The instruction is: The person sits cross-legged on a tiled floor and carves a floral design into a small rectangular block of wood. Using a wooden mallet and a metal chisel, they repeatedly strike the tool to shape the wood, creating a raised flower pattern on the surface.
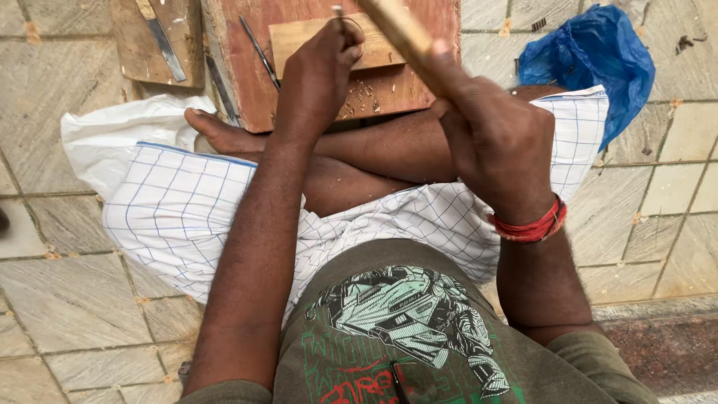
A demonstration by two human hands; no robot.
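Head cam, only view I've got, looking straight down at my lap. I'm sat cross-legged on a stone tile floor (75,299), pale grey-beige slabs w/ gritty joints, and a darker reddish polished strip at the lower right of the frame.

My left hand (318,71) is top centre, fingers pinched together on a thin metal chisel (340,13), its tip down on a small pale wood block (314,37). That block lies flat on a bigger reddish-brown board (254,75) at the top of the frame, w/ little wood chips scattered on the board just right of my hand.

My right hand (497,146) is right of centre, fist wrapped tight round a light wooden handle (400,30) that runs up and left out of the top edge, so can't tell what's on the far end. Red thread band (531,224) on that wrist.

Around that: another thin metal tool (258,49) lies on the board just left of the block, and a flat blade (161,37) sits on a separate wood piece at the upper left. White plastic sheet (112,127) under my leg on the left, blue plastic bag (591,60) crumpled at the upper right on the tiles. Checked white cloth (179,217) across my lap, bare foot (217,131) poking out left of the board.
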